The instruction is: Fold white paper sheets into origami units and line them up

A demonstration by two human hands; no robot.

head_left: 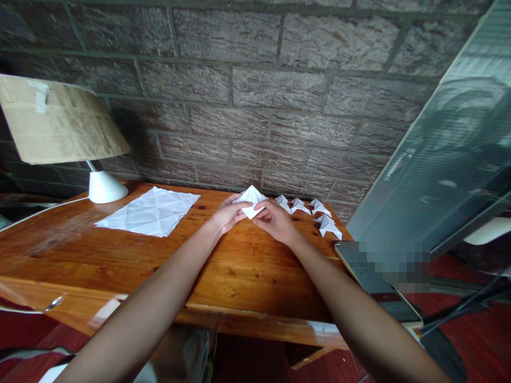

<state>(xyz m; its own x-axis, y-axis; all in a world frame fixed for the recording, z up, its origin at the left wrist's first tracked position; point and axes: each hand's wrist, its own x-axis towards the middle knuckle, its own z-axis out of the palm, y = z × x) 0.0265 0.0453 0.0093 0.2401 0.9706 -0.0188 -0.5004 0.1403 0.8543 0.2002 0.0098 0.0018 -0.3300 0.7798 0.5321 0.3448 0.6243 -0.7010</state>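
Observation:
A white folded paper, shaped like a small diamond with creases fanning from its top, is held up over the far side of the table. My left hand grips its left side, thumb lying across the front. On the right edge, my right hand pinches the same paper between thumb and fingers. Just beyond my right hand stand several folded white paper pieces with pointed legs. Another folded piece sits nearer to me. A creased white paper sheet lies flat to the left of my hands.
A lamp with a white base and brown paper shade stands at the table's left end. A tablet-like device rests along the right edge. Behind the wooden table rises a brick wall; a glassy panel leans at right.

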